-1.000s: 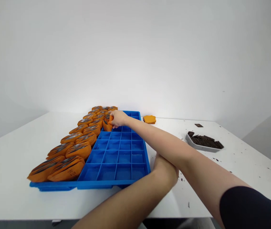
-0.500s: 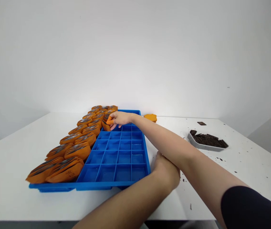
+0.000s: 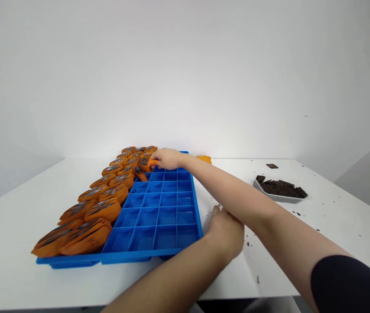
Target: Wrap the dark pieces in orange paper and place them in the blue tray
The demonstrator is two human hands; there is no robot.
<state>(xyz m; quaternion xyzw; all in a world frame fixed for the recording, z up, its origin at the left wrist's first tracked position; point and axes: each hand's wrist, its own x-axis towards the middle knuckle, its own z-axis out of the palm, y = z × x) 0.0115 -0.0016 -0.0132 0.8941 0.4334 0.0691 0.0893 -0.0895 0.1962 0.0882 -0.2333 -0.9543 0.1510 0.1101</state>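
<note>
A blue tray (image 3: 159, 204) divided into square cells lies on the white table. Its two left columns hold several orange pouches (image 3: 103, 208) with dark pieces in them. My right hand (image 3: 167, 158) reaches across to the tray's far end and pinches an orange pouch (image 3: 152, 162) there. My left hand (image 3: 226, 232) rests on the table by the tray's near right corner, under my right forearm; its fingers are mostly hidden, so what they do is unclear.
A grey dish of dark brown flat pieces (image 3: 281, 190) sits at the right. One loose dark piece (image 3: 272, 166) lies behind it. A small stack of orange pouches (image 3: 204, 158) lies past the tray. Dark crumbs dot the table's right side.
My right hand moved a little farther along the tray with the orange pouch pinched in its fingers. My left hand barely shifted. The view tilted slightly.
</note>
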